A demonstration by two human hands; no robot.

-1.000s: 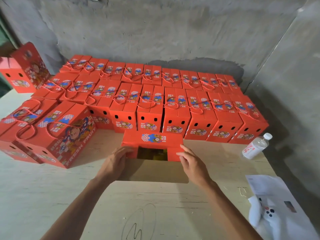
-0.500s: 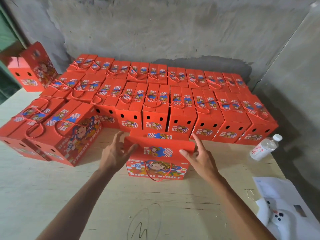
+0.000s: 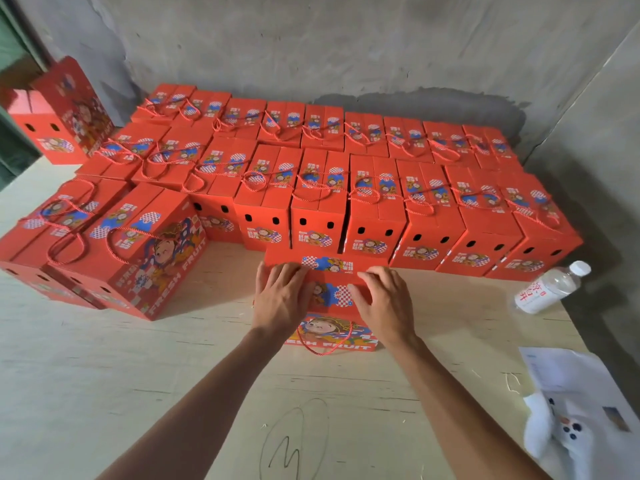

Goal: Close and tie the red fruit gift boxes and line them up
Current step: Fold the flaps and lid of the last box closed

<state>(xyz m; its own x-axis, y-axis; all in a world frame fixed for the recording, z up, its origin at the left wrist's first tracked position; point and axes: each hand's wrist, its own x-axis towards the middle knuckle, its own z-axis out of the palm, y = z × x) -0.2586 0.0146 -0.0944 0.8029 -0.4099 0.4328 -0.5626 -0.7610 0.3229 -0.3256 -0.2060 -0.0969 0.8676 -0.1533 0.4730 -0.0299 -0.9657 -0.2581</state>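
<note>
Stacked boxes [image 3: 317, 216] block the far side; near tabletop [image 3: 173, 375] lies open

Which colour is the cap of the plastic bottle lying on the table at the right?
White: the cap of the clear bottle, seen in the head view.

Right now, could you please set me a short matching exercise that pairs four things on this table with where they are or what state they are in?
Things:
1. box under the hands
2. water bottle
3. white papers
4. left hand

Places or states:
A. lying on its side by the right end of the front row
B. at the table's near right corner
C. flat on the box top, fingers straight
D. standing in front of the rows, its red cord loop hanging down the front

Pairs: 1-D, 2-A, 3-B, 4-C
</note>
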